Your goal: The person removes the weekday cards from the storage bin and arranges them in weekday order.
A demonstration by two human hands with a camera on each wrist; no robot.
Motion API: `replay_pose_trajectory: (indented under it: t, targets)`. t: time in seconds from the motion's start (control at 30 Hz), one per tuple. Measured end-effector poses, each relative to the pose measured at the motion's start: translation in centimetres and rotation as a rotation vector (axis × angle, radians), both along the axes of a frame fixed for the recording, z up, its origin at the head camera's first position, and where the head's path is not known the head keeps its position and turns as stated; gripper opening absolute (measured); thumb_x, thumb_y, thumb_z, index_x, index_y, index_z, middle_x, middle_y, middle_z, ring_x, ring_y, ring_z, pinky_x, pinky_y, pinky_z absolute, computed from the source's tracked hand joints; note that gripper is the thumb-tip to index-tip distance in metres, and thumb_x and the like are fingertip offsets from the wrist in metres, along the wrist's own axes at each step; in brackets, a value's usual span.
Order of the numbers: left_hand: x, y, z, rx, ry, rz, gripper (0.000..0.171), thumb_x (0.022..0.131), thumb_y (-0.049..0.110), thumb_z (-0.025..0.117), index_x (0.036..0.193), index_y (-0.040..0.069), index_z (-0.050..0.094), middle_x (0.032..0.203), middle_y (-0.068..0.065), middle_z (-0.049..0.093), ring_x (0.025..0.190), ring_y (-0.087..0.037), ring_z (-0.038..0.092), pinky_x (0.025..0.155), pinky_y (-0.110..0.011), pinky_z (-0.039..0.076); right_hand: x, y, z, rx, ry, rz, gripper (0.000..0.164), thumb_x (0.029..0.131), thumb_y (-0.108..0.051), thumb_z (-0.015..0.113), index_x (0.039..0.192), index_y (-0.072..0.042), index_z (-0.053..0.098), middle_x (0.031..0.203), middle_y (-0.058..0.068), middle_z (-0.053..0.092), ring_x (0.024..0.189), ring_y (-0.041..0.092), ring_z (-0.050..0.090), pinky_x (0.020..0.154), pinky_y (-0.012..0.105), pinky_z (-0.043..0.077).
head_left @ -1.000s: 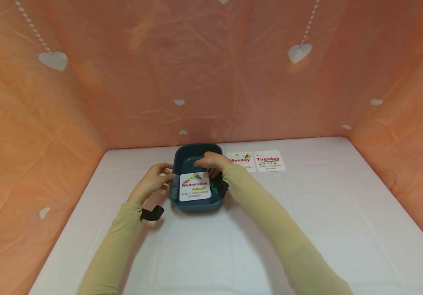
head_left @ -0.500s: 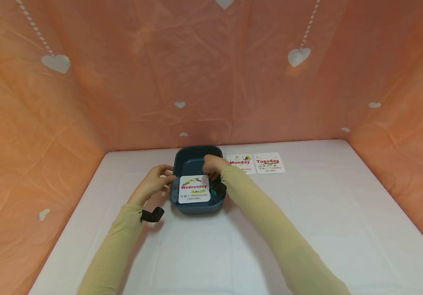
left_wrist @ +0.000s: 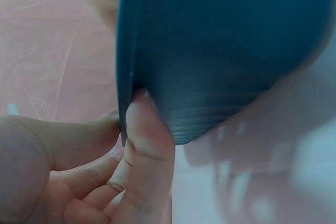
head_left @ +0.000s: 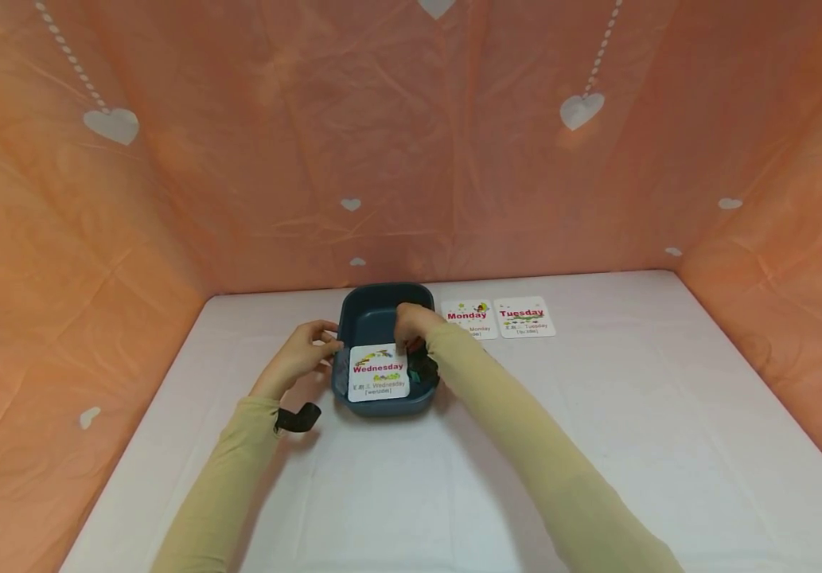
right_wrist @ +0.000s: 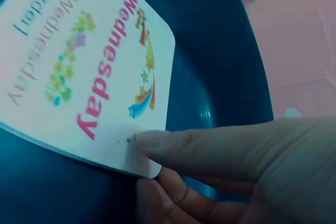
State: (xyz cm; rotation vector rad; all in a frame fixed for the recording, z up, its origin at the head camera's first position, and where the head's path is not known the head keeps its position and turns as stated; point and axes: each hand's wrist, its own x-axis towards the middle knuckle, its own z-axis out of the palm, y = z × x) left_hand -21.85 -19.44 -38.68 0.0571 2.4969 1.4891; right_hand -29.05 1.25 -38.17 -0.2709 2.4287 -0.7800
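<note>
A dark blue plastic basin (head_left: 375,408) stands on the white table. My left hand (head_left: 303,352) pinches its left rim; in the left wrist view the thumb and a finger (left_wrist: 149,150) lie on either side of the basin wall. Inside the basin is a white card (head_left: 378,374) printed "Wednesday". My right hand (head_left: 416,322) reaches in and pinches a corner of this card, with the thumb (right_wrist: 173,148) on its printed face and the other fingers under it. Seen from the right wrist, the card has a thick edge; whether more cards lie beneath cannot be told.
A "Monday" card (head_left: 469,318) and a "Tuesday" card (head_left: 525,317) lie side by side to the right of the basin, near the table's back edge. Orange cloth (head_left: 396,159) with white hearts encloses the table at the back and sides.
My right hand has drawn in closer to the Wednesday card and now takes its upper right corner. The left hand keeps its place on the basin rim. The head view has shifted slightly.
</note>
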Motion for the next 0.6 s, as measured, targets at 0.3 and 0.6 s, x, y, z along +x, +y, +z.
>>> replay_pose_trajectory:
  t: [0.3,0.6]
  targets:
    - [-0.1,0.2,-0.3,0.008,-0.012,0.007,0.041,0.095,0.002,0.055,0.133,-0.009,0.042,0.102,-0.021,0.054,0.073,-0.021,0.059,0.063,-0.034,0.055,0.2,0.5,0.1,0.016,-0.006,0.076,0.021,0.078,0.002,0.076,0.097,-0.001,0.068,0.091,0.007,0.062,0.069,0.016,0.055,0.063,0.027,0.049]
    - [-0.2,0.0,-0.2,0.013,0.004,-0.004,0.041,0.096,0.002,0.055,0.133,-0.01,0.042,0.101,-0.021,0.054,0.071,-0.018,0.058,0.061,-0.031,0.055,0.0,0.9,1.3,0.062,0.062,0.215,0.01,0.084,-0.005,0.07,0.082,-0.005,0.06,0.074,0.003,0.054,0.066,0.015,0.05,0.059,0.026,0.041]
